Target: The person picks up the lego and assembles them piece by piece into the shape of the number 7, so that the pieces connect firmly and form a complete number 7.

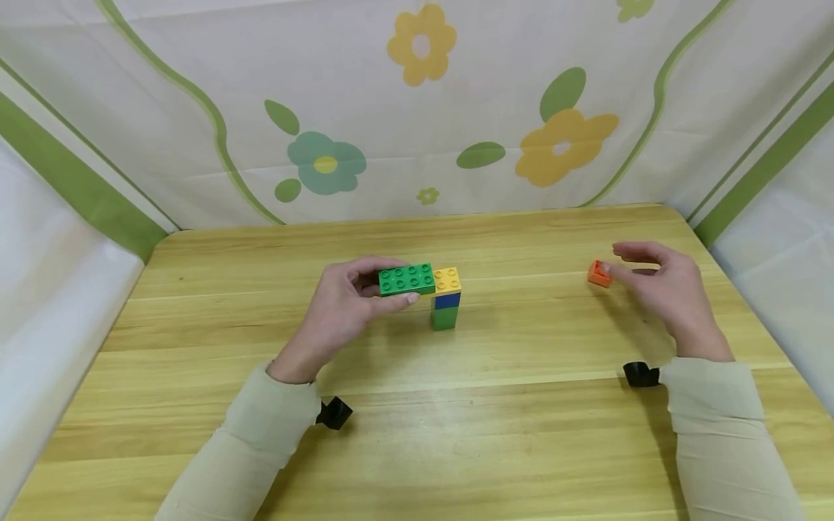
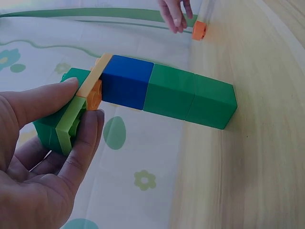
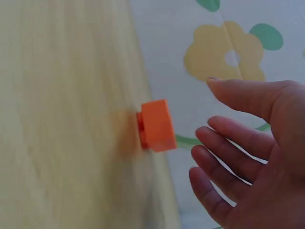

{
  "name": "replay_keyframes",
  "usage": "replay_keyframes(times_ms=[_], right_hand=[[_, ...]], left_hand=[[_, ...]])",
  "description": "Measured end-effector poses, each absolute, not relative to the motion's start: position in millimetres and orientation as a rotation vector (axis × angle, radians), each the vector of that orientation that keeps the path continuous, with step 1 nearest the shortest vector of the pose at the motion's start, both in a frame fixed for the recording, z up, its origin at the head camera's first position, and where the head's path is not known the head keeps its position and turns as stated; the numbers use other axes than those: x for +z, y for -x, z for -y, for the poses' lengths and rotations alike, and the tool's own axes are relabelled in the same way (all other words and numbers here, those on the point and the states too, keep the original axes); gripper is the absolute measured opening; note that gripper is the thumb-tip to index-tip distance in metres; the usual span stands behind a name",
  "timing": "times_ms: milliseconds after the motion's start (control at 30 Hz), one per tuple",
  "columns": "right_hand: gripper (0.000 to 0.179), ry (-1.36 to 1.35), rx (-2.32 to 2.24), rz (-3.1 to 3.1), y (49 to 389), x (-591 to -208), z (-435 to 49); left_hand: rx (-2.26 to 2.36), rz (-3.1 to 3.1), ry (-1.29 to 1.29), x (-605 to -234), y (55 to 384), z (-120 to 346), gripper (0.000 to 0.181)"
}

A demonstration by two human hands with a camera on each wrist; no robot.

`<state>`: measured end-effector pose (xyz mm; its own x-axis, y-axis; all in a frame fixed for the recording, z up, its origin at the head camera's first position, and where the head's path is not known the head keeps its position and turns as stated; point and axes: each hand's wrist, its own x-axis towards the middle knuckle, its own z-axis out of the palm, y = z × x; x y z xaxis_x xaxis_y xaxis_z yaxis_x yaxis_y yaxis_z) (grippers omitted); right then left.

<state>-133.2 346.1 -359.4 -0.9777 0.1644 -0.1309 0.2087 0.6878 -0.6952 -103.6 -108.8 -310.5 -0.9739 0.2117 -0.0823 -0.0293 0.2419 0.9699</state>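
Observation:
A tower of toy building bricks stands upright on the table: green bricks (image 2: 190, 98) at the bottom, a blue brick (image 1: 447, 300) above them, and a thin yellow brick (image 1: 447, 279) over that. My left hand (image 1: 342, 300) pinches a long green brick (image 1: 407, 278) between thumb and fingers at the top of the tower. It sticks out to the left, and a light green piece (image 2: 71, 125) shows along its underside. Far to the right, my right hand (image 1: 674, 289) is beside a small orange brick (image 3: 158, 125), fingers loosely bent and apart from it. The orange brick's studs face the table.
The wooden table (image 1: 495, 441) meets a white flowered curtain (image 1: 482, 94) at the back, with cloth along both sides. A small black device (image 1: 335, 413) sits at the left wrist, and another black device (image 1: 641, 374) at the right.

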Motion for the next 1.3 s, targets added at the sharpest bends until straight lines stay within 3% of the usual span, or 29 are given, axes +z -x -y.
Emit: replay_keyframes(times_ms=[200,500,767,1300], right_hand=[[0.084,-0.222,-1.028,-2.791,136.5,-369.3,-354.4],[0.078,-0.168,-0.983,-2.818,139.2,-377.4,-353.1],[0.062,-0.17,-0.966,-2.849,137.7,-380.2,-353.1],[0.063,-0.216,-1.0,-2.866,138.4,-383.9,-343.3]], left_hand=[[1.811,-2.317,-0.169,-311.6,102.4,110.0,0.045],[1.817,-2.315,-0.167,-312.3,101.0,112.9,0.045],[1.799,-2.303,-0.182,-312.0,102.8,115.3,0.043],[1.784,-2.357,-0.194,-314.8,115.6,115.2,0.044]])
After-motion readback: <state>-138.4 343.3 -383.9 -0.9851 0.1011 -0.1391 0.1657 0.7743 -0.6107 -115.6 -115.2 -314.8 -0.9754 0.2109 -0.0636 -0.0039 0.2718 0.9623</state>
